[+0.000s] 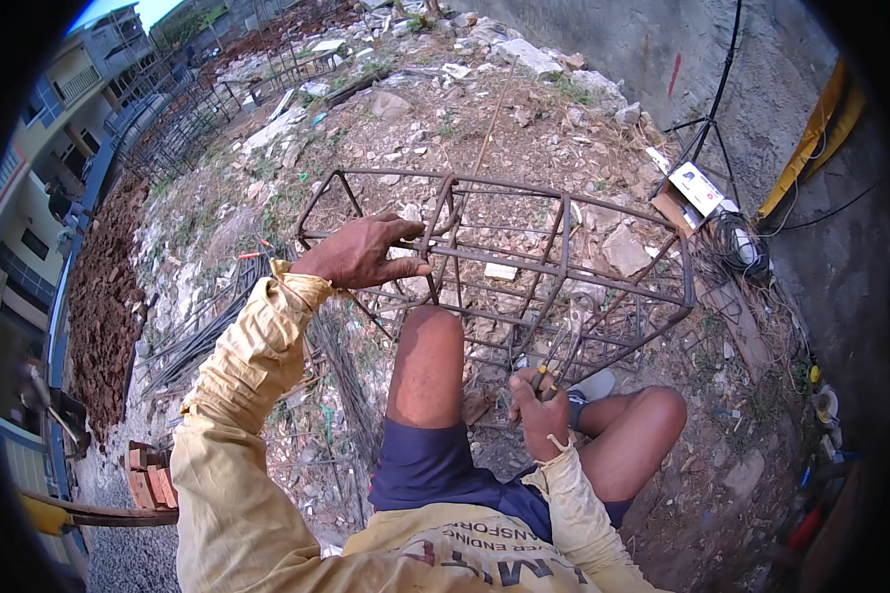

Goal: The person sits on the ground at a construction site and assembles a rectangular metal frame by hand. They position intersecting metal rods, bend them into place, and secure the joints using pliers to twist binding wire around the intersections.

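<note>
A rusty rebar cage point(564, 247), made of long bars with square stirrups, lies across in front of my knees. My left hand point(361, 253) is at its left part, thumb and fingers closed about a bar beside a stirrup. The exact contact of the fingertips is partly hidden. My right hand point(542, 413), low and near my right knee, grips the handles of a pair of pincers point(570, 341). The pincers point up and away from me, their metal head overlapping the near bars of the cage in view.
Thin bars or wires point(203, 331) lie bundled at left, by red bricks point(150, 482). Rubble point(386, 109) covers the ground. A wall point(603, 40) rises at the far right, with a tripod point(704, 138), a white box point(697, 186) and coiled cable point(742, 247) near it.
</note>
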`<action>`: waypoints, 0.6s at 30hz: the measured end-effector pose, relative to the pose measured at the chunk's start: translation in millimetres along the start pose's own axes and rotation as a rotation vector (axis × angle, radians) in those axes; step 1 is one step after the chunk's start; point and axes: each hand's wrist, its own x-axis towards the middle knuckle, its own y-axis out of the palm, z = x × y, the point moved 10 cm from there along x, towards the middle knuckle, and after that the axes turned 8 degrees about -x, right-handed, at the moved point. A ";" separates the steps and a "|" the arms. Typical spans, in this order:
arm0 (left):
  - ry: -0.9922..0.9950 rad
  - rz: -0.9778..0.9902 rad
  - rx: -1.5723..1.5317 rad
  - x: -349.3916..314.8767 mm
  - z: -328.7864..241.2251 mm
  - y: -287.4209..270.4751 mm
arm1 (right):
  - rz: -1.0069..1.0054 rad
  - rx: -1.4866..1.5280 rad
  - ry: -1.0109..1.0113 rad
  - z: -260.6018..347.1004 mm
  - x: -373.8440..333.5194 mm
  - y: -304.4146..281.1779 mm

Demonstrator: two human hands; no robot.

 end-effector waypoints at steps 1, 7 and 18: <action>0.045 -0.045 0.010 0.6 0.6 2.3 | 0.028 -0.019 0.017 -0.8 -0.6 4.8; -0.011 -0.187 0.232 2.3 -10.0 8.4 | 0.067 -0.122 -0.030 21.6 -5.3 18.5; -0.189 0.078 0.228 14.6 11.1 21.7 | 0.009 -0.087 0.027 5.5 -1.1 12.0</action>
